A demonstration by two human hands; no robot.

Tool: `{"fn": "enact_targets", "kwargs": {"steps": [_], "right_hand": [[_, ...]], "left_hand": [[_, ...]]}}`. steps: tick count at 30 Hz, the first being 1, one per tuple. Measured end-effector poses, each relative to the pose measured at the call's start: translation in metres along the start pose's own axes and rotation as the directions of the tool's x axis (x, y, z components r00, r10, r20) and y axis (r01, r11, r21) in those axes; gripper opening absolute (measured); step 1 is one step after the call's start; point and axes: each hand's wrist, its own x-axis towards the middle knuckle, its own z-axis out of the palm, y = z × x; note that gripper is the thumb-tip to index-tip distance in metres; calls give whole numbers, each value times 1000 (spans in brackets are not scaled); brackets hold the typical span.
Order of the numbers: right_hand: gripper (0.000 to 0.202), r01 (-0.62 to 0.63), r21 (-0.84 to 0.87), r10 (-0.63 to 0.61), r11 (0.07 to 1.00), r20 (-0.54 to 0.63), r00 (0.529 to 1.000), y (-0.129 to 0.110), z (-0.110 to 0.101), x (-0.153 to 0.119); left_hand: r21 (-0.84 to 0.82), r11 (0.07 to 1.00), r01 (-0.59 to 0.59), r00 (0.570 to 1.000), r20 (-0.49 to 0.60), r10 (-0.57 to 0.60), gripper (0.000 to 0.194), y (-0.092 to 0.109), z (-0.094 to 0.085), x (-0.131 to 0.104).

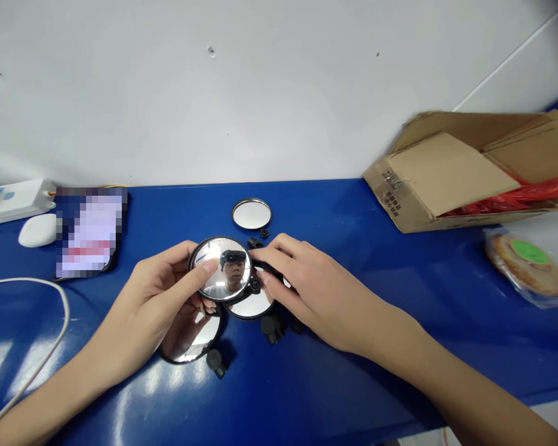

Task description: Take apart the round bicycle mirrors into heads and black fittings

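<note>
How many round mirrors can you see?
4: a held mirror in the left hand; a partly covered mirror beneath it; a near mirror, partly hidden by the left hand; a far mirror at the back. More may hide under the right hand.

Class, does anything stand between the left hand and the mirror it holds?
Nothing visible does: the left hand has its thumb on the held mirror. Another mirror shows beneath that hand, not in between.

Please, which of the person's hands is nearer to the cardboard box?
Right. The right hand is left of the cardboard box and nearer the viewer; the left hand is farther left, holding a round mirror.
</note>
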Motion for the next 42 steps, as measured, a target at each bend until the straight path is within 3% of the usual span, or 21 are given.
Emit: {"fn": "enact_targets", "kwargs": {"steps": [42], "right_hand": [[27, 6, 8, -6, 1000, -5, 1000, 1, 1, 0]], "left_hand": [[5, 1000, 25, 1000, 4, -25, 40, -3, 0, 0]]}}
